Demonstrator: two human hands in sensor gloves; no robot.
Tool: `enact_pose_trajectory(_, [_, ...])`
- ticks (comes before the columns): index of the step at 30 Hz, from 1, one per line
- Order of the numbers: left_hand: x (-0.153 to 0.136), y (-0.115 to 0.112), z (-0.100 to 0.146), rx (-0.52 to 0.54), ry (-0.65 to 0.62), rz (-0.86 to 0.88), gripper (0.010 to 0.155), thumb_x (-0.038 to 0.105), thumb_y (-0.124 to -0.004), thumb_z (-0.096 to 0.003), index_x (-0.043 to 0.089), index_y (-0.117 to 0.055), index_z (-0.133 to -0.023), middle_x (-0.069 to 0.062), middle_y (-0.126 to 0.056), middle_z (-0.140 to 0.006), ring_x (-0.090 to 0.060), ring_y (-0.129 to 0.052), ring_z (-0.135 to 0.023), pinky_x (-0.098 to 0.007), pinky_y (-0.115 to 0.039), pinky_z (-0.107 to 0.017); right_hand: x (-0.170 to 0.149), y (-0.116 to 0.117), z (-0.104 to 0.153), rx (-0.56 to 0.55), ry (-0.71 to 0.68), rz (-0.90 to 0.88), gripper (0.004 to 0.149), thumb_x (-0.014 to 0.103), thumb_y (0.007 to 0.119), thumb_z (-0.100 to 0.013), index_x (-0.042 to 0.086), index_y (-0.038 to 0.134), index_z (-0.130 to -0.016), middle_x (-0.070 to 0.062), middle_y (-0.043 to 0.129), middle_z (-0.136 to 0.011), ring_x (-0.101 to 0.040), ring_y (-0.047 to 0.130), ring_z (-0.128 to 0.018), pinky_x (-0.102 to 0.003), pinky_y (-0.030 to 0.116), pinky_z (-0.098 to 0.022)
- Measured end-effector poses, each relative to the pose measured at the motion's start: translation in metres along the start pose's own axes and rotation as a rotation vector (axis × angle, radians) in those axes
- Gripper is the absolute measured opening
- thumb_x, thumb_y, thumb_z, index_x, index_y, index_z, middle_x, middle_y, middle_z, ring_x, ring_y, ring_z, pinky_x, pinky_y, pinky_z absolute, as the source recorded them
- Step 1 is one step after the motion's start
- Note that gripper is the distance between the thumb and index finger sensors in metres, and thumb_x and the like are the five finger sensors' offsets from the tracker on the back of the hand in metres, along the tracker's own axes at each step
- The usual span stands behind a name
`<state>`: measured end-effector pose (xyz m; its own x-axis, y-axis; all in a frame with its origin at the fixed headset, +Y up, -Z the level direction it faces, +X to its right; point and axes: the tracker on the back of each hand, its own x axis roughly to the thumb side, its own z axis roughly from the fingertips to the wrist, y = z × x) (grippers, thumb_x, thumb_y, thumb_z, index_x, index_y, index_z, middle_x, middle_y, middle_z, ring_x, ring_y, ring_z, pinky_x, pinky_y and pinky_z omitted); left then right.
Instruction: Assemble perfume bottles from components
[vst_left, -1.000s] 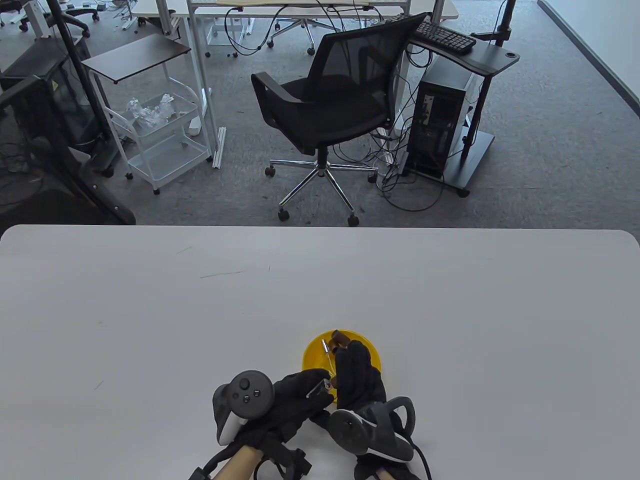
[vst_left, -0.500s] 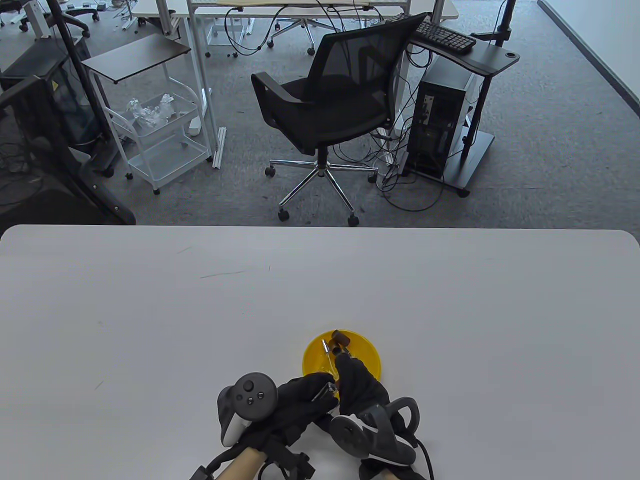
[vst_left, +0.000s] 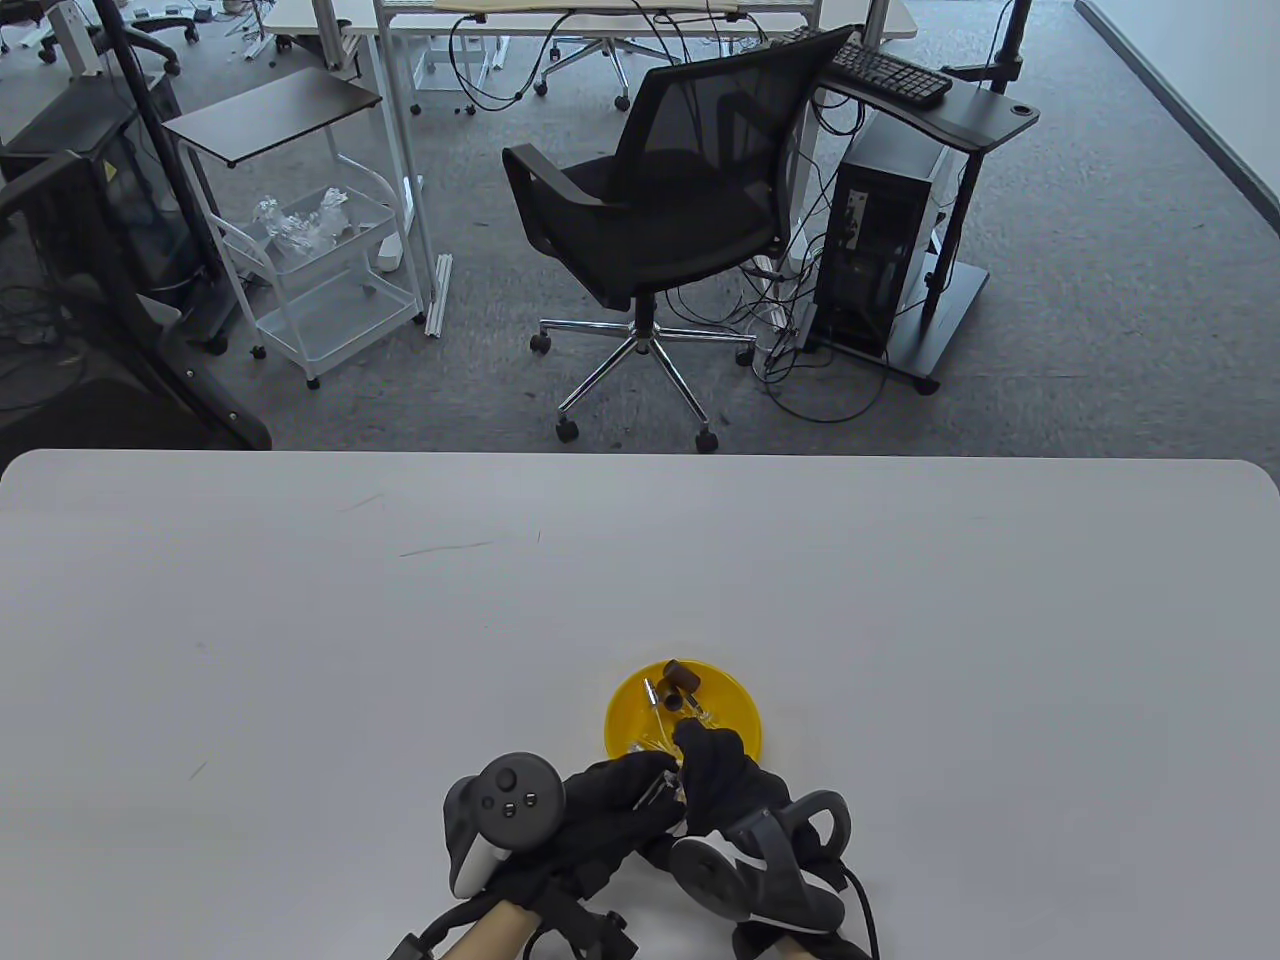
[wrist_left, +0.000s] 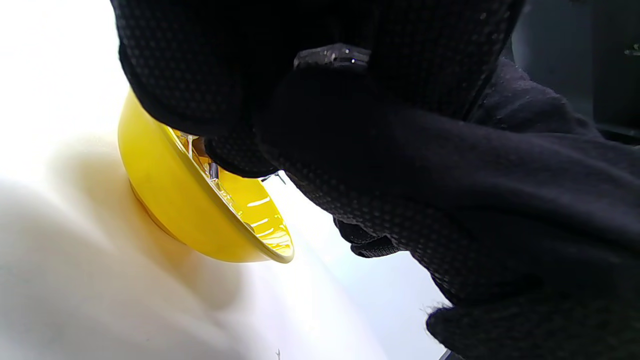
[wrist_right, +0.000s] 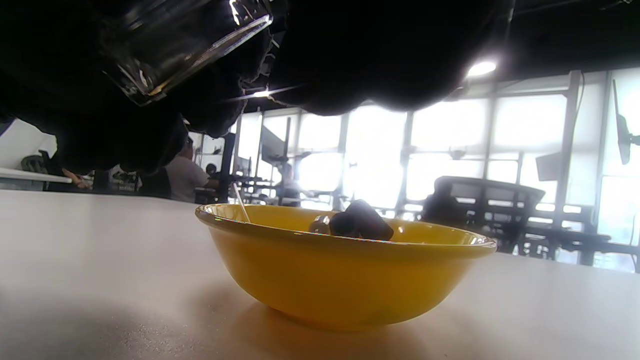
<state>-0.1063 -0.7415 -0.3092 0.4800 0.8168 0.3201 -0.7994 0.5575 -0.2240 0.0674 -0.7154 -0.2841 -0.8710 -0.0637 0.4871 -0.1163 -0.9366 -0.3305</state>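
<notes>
A yellow bowl (vst_left: 748, 716) stands near the table's front edge; it is also in the right wrist view (wrist_right: 340, 280) and the left wrist view (wrist_left: 190, 215). In it lie brown caps (vst_left: 682, 682) (wrist_right: 362, 226) and clear parts with thin tubes (vst_left: 648, 742). Just in front of the bowl, my left hand (vst_left: 625, 800) grips a small clear glass bottle (vst_left: 660, 792) (wrist_right: 170, 50), held tilted above the table. My right hand (vst_left: 715, 770) curls its fingers onto the bottle's upper end. Whatever small part sits under those fingers is hidden.
The white table (vst_left: 300, 650) stretches wide to the left, right and behind the bowl. Beyond its far edge stand a black office chair (vst_left: 660, 210), a white trolley (vst_left: 320, 270) and a computer stand (vst_left: 900, 230) on the carpet.
My right hand has drawn back from over the bowl toward me and closed onto the bottle in my left hand. Both hands have shifted slightly right and nearer the front edge.
</notes>
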Motion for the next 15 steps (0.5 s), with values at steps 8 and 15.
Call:
enact_pose_trajectory(8, [0.005,0.002,0.000,0.018,-0.012,-0.020,0.053,0.044,-0.085,-0.0466,0.023,-0.081,-0.095,-0.005,-0.094,-0.084,-0.025,-0.100,-0.063,-0.038,-0.088,-0.046,0.001,-0.001,-0.001,-0.026,0.023,0.010,0.106,0.071,0.080,-0.045,-0.002,0.030,-0.103,-0.022,0.063,-0.080,-0.011,0.089,-0.043,-0.034,0.083,-0.034])
enact_pose_trajectory(15, [0.012,0.003,0.001,0.040,-0.026,-0.042,0.052,0.043,-0.085,-0.0469,0.021,-0.082,-0.094,-0.007,-0.093,-0.083,-0.026,-0.100,-0.061,-0.038,-0.088,-0.045,-0.002,-0.003,-0.002,-0.026,0.032,-0.040,0.102,0.070,0.080,-0.045,0.001,0.032,-0.103,-0.020,0.066,-0.077,-0.009,0.090,-0.040,-0.032,0.083,-0.031])
